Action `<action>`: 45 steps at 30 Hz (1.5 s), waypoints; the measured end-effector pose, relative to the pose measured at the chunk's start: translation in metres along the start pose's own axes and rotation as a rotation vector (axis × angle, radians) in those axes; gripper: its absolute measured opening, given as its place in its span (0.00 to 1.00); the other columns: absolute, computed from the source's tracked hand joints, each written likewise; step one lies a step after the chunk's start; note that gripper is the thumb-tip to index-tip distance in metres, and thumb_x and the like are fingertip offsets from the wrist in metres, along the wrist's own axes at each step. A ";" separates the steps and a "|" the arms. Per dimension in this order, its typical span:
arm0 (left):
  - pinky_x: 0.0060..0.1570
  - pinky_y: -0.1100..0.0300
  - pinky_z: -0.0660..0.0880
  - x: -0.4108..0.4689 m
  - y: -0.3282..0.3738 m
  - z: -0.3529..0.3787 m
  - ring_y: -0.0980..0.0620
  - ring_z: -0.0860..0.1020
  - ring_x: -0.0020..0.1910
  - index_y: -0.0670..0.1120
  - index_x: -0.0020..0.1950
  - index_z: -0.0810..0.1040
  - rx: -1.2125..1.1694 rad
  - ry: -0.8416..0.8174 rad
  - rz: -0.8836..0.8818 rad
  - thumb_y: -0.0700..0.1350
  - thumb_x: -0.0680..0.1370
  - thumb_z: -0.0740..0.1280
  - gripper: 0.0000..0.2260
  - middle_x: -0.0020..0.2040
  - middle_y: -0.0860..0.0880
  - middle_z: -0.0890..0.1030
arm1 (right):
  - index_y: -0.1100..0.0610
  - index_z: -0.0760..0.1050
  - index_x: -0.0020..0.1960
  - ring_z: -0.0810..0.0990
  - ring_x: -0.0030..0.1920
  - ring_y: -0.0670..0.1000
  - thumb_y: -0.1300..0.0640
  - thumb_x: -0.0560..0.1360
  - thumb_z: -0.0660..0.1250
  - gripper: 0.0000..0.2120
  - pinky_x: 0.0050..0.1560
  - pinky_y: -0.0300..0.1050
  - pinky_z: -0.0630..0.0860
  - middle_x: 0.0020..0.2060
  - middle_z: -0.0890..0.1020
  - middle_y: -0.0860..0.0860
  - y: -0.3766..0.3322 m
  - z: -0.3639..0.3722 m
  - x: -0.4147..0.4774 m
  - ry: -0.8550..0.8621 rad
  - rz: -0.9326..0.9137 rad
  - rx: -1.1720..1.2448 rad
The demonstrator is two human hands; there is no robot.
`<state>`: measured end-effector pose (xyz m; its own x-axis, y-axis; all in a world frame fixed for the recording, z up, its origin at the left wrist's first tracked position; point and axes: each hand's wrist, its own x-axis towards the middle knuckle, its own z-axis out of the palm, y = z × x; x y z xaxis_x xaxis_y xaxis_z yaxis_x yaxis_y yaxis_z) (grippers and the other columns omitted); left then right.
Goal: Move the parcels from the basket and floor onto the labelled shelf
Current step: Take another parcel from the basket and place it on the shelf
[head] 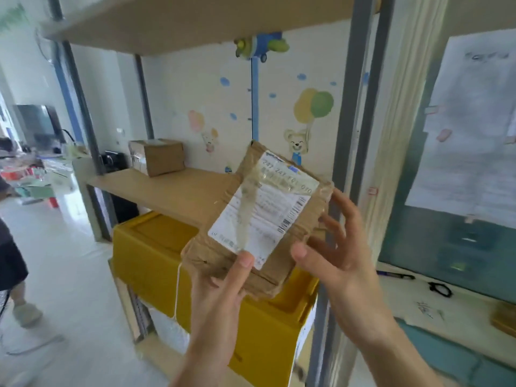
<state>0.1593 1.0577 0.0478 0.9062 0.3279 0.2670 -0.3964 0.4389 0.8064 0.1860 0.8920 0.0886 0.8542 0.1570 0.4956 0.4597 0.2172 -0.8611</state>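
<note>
While gripping the parcel (259, 216) by its near corner in the left hand (220, 286), thumb on label, holds it aloft before the front edge of the shelf (173, 191); touches its right side with spread, uncurled fingers of the right hand (343, 247).

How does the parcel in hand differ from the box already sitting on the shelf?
The held parcel is flat and tilted, gripped in the left hand; the shelf box is blockier and rests on the shelf. The held parcel's white label faces the camera; the shelf box's side label sits on its left side. Both are brown cardboard.
</note>
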 end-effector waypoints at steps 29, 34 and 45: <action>0.38 0.58 0.82 0.185 0.060 -0.111 0.50 0.82 0.44 0.44 0.55 0.82 -0.123 -0.443 -0.176 0.56 0.72 0.72 0.18 0.46 0.47 0.84 | 0.49 0.78 0.67 0.84 0.61 0.57 0.33 0.68 0.69 0.32 0.66 0.61 0.75 0.60 0.86 0.54 0.050 0.109 0.078 0.316 0.238 0.124; 0.40 0.58 0.83 0.184 0.057 -0.115 0.50 0.85 0.46 0.43 0.55 0.83 -0.055 -0.306 -0.099 0.50 0.75 0.66 0.15 0.48 0.45 0.86 | 0.53 0.71 0.71 0.85 0.55 0.57 0.38 0.62 0.80 0.43 0.48 0.52 0.84 0.59 0.84 0.58 0.064 0.109 0.079 0.232 0.158 0.204; 0.43 0.48 0.83 0.222 0.052 -0.110 0.44 0.84 0.59 0.57 0.68 0.72 -0.085 -0.572 -0.300 0.55 0.53 0.86 0.45 0.61 0.48 0.85 | 0.49 0.76 0.64 0.77 0.67 0.61 0.59 0.68 0.71 0.24 0.67 0.67 0.73 0.63 0.81 0.55 0.099 0.150 0.115 0.412 0.091 0.024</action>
<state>0.3236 1.2454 0.0910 0.9055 -0.3057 0.2943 -0.1030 0.5146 0.8512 0.2935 1.0764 0.0779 0.9190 -0.2210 0.3264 0.3760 0.2431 -0.8942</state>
